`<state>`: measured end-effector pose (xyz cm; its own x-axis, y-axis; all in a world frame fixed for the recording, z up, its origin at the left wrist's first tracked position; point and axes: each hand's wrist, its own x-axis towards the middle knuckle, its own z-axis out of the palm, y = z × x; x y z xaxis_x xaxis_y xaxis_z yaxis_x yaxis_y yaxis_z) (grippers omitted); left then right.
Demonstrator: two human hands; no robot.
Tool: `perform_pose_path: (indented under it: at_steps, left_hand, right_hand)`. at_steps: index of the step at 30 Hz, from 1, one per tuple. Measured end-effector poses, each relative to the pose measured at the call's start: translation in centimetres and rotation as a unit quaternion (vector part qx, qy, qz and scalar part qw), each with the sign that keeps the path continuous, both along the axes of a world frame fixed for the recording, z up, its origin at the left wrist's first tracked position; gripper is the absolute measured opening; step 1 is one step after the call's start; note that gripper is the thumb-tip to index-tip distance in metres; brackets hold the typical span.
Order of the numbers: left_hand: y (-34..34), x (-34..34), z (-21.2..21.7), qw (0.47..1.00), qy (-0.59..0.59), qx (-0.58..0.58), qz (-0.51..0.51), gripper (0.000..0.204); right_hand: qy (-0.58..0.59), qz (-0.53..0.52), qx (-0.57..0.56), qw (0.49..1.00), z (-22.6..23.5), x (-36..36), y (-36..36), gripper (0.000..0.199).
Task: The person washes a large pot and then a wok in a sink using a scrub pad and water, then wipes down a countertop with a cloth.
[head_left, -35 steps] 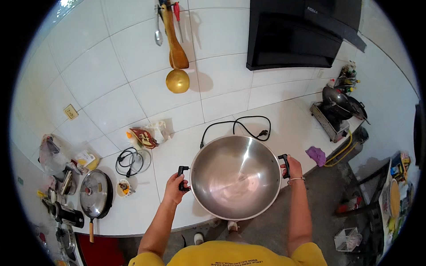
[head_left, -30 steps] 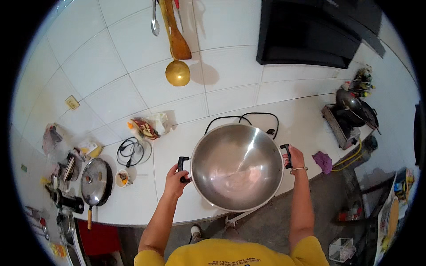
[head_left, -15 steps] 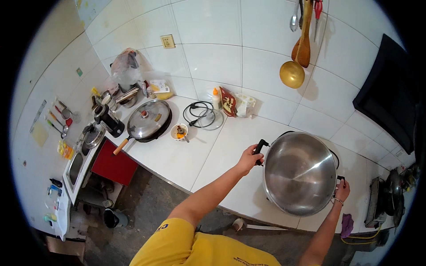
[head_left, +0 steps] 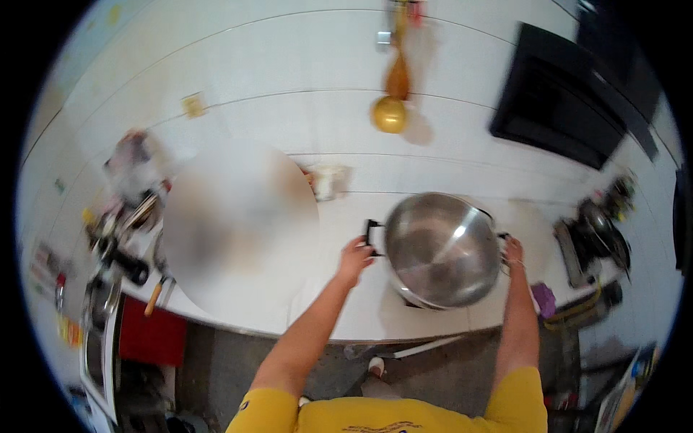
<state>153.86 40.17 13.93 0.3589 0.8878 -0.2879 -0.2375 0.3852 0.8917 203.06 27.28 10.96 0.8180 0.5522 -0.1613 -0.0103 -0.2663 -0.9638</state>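
A large shiny steel wok (head_left: 440,245) with two black side handles rests on the white counter (head_left: 346,317). My left hand (head_left: 355,258) grips its left handle and my right hand (head_left: 513,252) grips its right handle. The wok's bowl looks empty. A blurred patch hides the counter to the left of my left hand.
A gold ladle (head_left: 390,112) and a wooden spatula hang on the tiled wall above. A black range hood (head_left: 563,108) is at upper right. A stove with a pan (head_left: 595,238) stands to the right, a purple cloth (head_left: 543,297) near it. Utensils and bottles (head_left: 119,231) crowd the left counter.
The view swung left and then back toward the middle. Both hands kept hold of the wok's handles throughout. The picture is now motion-blurred.
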Motion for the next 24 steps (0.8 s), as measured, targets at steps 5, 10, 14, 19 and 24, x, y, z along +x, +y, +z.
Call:
perform_pose_path:
  at_steps: [5, 10, 14, 19, 24]
  left_hand:
    - [-1.4, 0.6, 2.2, 1.0, -0.006, -0.003, 0.006, 0.045]
    - [-2.6, 1.8, 1.6, 0.998, -0.017, 0.009, 0.065, 0.042]
    - [-2.1, 3.8, 0.4, 0.996, 0.03, 0.025, 0.084, 0.039]
    - [-5.2, 5.0, -1.5, 0.87, 0.324, 0.312, 0.203, 0.058]
    - [-14.8, 9.0, 0.1, 0.8, 0.332, 0.483, 0.132, 0.052]
  right_hand:
    - [-0.054, 0.027, -0.045, 0.997, 2.7, -2.6, -1.8, 0.036]
    - [-0.134, 0.048, -0.043, 0.989, 2.7, -3.0, -2.7, 0.033]
    - [-0.308, 0.016, -0.11, 0.945, 0.8, -0.2, -3.0, 0.027]
    - [-0.53, 0.057, 0.017, 0.846, 5.5, -9.5, -5.2, 0.03]
    - [-0.565, 0.151, -0.08, 0.807, 3.9, -10.0, -10.9, 0.033]
